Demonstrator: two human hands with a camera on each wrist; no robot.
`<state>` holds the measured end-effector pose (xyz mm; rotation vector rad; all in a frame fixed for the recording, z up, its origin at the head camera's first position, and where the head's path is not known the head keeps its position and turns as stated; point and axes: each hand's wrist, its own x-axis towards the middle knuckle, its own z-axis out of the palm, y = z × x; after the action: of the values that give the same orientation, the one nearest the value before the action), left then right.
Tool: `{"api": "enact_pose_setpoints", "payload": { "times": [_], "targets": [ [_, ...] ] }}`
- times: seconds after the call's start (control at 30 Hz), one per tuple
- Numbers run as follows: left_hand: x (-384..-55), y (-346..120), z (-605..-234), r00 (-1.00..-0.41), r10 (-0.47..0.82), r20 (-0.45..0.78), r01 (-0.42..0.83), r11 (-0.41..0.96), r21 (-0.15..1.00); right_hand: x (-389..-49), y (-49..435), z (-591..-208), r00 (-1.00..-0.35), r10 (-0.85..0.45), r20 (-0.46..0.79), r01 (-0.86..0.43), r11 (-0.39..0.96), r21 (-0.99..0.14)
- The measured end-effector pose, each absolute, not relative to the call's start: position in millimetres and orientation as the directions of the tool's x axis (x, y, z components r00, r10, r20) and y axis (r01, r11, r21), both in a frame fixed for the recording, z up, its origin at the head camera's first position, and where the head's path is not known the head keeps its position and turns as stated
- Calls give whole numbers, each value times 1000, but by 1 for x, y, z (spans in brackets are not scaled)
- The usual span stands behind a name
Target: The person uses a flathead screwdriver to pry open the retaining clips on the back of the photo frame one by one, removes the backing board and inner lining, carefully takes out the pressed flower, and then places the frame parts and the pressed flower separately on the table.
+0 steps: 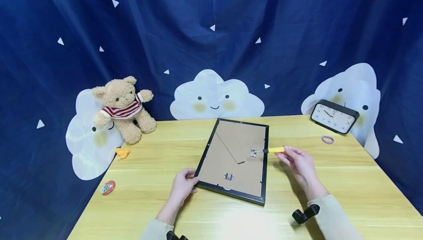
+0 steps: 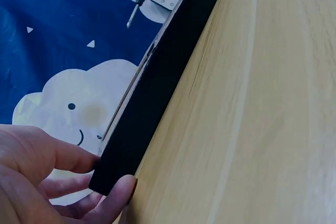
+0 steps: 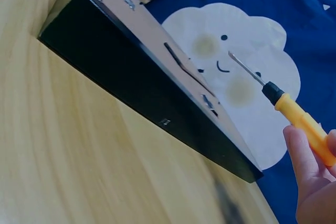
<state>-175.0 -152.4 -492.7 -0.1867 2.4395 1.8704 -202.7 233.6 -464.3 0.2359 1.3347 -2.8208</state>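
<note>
A black picture frame (image 1: 231, 159) lies back side up on the table, its brown backing board (image 1: 221, 142) showing a folded stand and two metal hangers. My left hand (image 1: 183, 186) grips the near left corner, thumb and fingers on either side of the edge in the left wrist view. My right hand (image 1: 299, 164) pinches the yellow handle of a screwdriver (image 1: 275, 149). In the right wrist view its metal shaft (image 3: 247, 67) is raised above the board. From the head, the tip overlaps the right-hand hanger (image 1: 253, 153).
A teddy bear (image 1: 123, 109) sits at the back left, near a small orange item (image 1: 122, 153) and a red-rimmed oval piece (image 1: 107, 188). At the back right stand a clock (image 1: 334, 116) and a purple ring (image 1: 328, 140). A blue curtain (image 1: 211, 49) hangs behind the table.
</note>
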Motion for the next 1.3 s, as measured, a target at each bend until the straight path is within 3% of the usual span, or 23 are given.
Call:
{"api": "enact_pose_setpoints", "payload": {
  "times": [0.17, 0.8, 0.97, 1.3],
  "targets": [
    [-178, -150, -495, -992, -57, -114, -123, 219, 968, -199, 239, -460, -990, 62, -126, 56, -654, -755],
    [-228, -189, -501, -969, 194, -154, -126, 146, 981, -195, 243, -452, -997, 49, -57, 9, -673, -739],
    [-238, -191, -509, -980, 141, -138, -120, 126, 985, -195, 240, -453, -998, 43, -43, 2, -689, -725],
    [-240, -175, -508, -990, -99, -99, -105, 60, 993, -196, 235, -452, -996, 54, -64, 9, -693, -721]
  ]
}}
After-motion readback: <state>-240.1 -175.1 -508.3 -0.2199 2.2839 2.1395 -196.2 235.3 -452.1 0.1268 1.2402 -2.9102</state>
